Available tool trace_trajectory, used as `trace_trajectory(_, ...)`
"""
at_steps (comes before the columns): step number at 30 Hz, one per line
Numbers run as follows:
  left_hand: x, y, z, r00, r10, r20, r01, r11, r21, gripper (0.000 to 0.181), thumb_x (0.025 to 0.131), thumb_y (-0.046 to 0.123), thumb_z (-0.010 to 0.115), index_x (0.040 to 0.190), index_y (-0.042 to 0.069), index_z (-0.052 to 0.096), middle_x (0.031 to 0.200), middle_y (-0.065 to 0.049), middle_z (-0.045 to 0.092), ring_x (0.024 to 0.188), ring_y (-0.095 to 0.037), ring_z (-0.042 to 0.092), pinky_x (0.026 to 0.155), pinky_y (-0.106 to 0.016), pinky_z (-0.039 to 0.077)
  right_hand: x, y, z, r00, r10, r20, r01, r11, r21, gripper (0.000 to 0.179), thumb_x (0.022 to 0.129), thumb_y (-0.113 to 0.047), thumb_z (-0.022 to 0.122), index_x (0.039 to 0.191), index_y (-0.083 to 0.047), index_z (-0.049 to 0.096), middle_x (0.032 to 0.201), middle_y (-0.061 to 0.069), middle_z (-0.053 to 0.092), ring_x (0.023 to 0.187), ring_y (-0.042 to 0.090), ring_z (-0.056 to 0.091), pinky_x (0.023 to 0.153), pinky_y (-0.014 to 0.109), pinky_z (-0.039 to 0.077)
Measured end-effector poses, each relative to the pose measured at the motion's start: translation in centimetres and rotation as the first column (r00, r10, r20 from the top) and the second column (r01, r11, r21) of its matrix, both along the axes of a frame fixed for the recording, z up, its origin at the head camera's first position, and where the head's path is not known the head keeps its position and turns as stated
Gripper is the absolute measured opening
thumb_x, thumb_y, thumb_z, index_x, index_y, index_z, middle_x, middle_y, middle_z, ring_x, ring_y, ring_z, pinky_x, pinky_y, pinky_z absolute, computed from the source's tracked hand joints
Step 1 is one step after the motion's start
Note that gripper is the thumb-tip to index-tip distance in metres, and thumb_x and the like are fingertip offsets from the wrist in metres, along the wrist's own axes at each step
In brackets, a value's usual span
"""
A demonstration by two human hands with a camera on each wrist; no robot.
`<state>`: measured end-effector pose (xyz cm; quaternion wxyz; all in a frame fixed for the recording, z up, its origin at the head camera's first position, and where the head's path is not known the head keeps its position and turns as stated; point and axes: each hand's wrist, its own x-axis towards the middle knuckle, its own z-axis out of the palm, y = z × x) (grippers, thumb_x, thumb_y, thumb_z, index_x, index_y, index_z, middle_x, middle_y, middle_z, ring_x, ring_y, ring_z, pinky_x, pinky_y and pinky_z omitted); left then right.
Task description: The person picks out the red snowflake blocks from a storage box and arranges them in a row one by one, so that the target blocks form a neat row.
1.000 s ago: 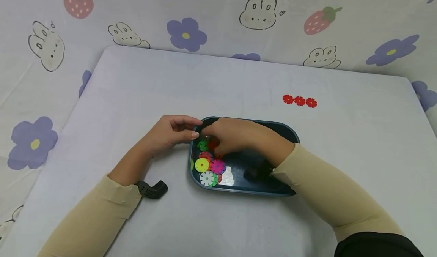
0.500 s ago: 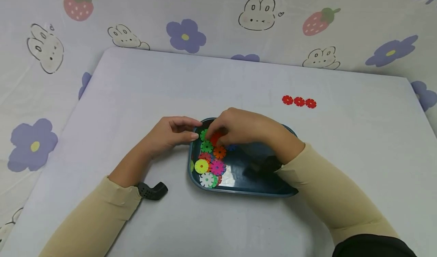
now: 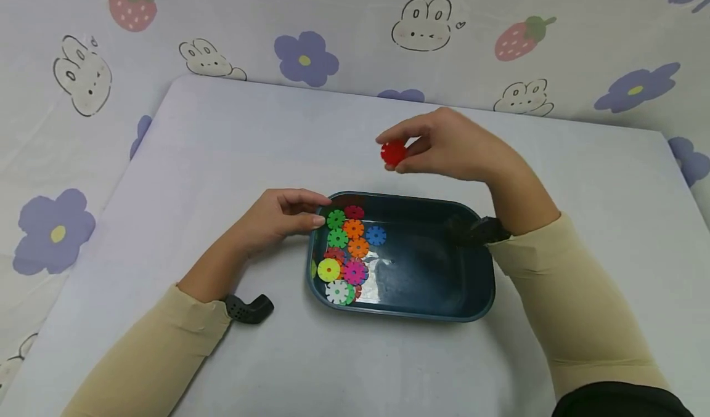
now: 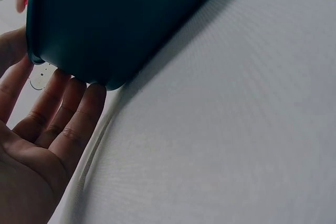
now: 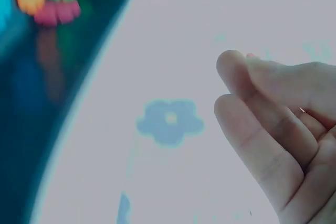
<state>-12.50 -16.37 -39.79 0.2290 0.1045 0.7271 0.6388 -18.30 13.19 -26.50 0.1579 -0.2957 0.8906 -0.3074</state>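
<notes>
My right hand is raised above the table beyond the tray, pinching a red snowflake disc between thumb and fingers. From the right wrist, those fingers hide nearly all of the disc. A dark teal tray lies in front of me with several snowflake discs gathered along its left side. Among them are a green disc, an orange disc, a blue disc and a yellow disc. My left hand touches the tray's upper left corner, its fairly straight fingers against the outer wall.
The white table extends around the tray, its far edge meeting a cloth printed with rabbits, strawberries and flowers. Black wrist devices show at the left cuff and the right cuff.
My right hand has lifted out of the tray, up and away, carrying a red disc. It now covers the three red discs seen on the table before. The left hand has stayed put.
</notes>
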Motion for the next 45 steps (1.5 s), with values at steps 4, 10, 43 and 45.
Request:
trace_trajectory(4, 0.0, 0.1, 0.0, 1.0, 0.001, -0.005, -0.001, 1.0, -0.01, 0.035, 0.088, 0.017, 0.075, 0.122, 0.01, 0.069, 0.12, -0.01, 0.066, 0.104, -0.025, 0.062, 0.084, -0.029, 0.058, -1.2, 2.8, 1.0, 0.989, -0.145, -0.042, 0.146, 0.989, 0.005, 0.042, 0.086, -0.021, 0.077, 0.126, -0.015, 0.068, 0.112, 0.008, 0.071, 0.101, 0.024, 0.071, 0.08, 0.023, 0.057)
trace_trajectory(10, 0.0, 0.1, 0.0, 1.0, 0.002, -0.003, -0.002, 1.0, -0.01, 0.035, 0.088, 0.018, 0.075, 0.121, 0.01, 0.069, 0.12, -0.01, 0.067, 0.104, -0.025, 0.063, 0.084, -0.029, 0.058, -3.3, 6.8, -0.1, 0.954, -0.296, -0.041, 0.297, 0.955, 0.018, 0.047, 0.085, -0.034, 0.076, 0.129, -0.019, 0.066, 0.114, 0.007, 0.071, 0.101, 0.017, 0.066, 0.074, 0.016, 0.053)
trace_trajectory(43, 0.0, 0.2, 0.2, 1.0, 0.006, -0.01, -0.006, 1.0, -0.019, 0.035, 0.088, 0.017, 0.075, 0.121, 0.01, 0.069, 0.121, -0.009, 0.067, 0.105, -0.025, 0.063, 0.085, -0.029, 0.057, -7.1, 10.7, -10.5, 0.959, -0.278, 0.044, 0.256, 0.925, 0.281, 0.048, 0.091, -0.022, 0.07, 0.135, -0.009, 0.059, 0.155, 0.009, 0.04, 0.145, 0.036, 0.03, 0.11, 0.056, 0.038)
trace_trajectory(45, 0.0, 0.1, 0.2, 1.0, 0.005, -0.013, -0.006, 1.0, -0.017, 0.035, 0.088, 0.017, 0.075, 0.121, 0.009, 0.069, 0.121, -0.01, 0.067, 0.105, -0.024, 0.063, 0.085, -0.029, 0.057, -7.2, 10.8, -10.5, 0.958, -0.285, 0.036, 0.263, 0.922, 0.285, 0.045, 0.091, -0.023, 0.069, 0.133, -0.009, 0.061, 0.155, 0.01, 0.04, 0.145, 0.036, 0.029, 0.11, 0.056, 0.037)
